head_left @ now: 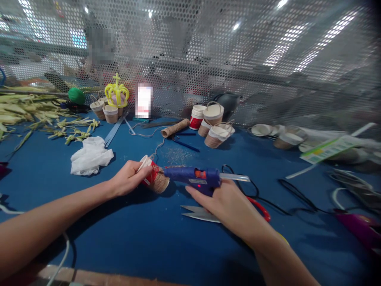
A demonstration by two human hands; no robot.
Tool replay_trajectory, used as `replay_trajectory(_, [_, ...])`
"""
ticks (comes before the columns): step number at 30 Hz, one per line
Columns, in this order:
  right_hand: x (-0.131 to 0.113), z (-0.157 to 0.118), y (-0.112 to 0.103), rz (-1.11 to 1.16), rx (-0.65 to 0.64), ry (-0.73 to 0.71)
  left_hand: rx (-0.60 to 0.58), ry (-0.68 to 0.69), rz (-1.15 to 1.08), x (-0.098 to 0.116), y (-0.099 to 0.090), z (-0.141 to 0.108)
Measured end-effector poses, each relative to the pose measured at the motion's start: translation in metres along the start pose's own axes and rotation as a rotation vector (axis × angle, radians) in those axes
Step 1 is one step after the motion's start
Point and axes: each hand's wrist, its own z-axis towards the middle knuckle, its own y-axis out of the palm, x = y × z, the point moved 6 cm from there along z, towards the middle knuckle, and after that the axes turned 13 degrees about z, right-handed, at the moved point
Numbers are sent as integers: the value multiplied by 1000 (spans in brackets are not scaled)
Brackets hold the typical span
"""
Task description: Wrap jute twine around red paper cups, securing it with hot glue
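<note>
My left hand (129, 177) grips a red and white paper cup (155, 171), tilted on its side, by its rim end. Brown twine (160, 183) is wrapped around the base half of the cup. In my right hand (222, 200) is a blue glue gun (193, 176) with a clear glue stick out of its back and a small red light on its side. Its nozzle points left, at or very near the cup where the twine meets the red part. Strands run from the cup back to a twine roll (175, 128). Open scissors (201, 213) lie under my right hand.
Twine-wrapped cups (216, 135) and a white cloth (91, 155) stand or lie beyond my hands. Blue pens (186, 145) rest mid-table. Black cable (272, 204) crosses the right side. A perforated metal screen (178, 51) rises behind the table.
</note>
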Motion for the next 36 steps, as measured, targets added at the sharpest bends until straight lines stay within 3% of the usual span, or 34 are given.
replay_trajectory(10, [-1,-3,2,105,-35,97,-5,-15,-36,-1,-1,1])
replay_trajectory(15, [28,-4,3,275,-49,387,18,1,-5,-2,-3,0])
replay_trajectory(18, [50,3,-3,448,58,400,38,9,-8,-1,-4,0])
replay_trajectory(21, [78,9,-13,441,238,419,53,17,-31,-1,-4,-1])
replay_trajectory(25, [106,17,-10,363,240,527,78,27,-50,0,-5,-1])
replay_trajectory(31, [123,28,-6,243,264,545,119,69,-70,3,-9,-1])
replay_trajectory(36, [125,34,-10,102,339,443,105,93,-65,6,-7,-3])
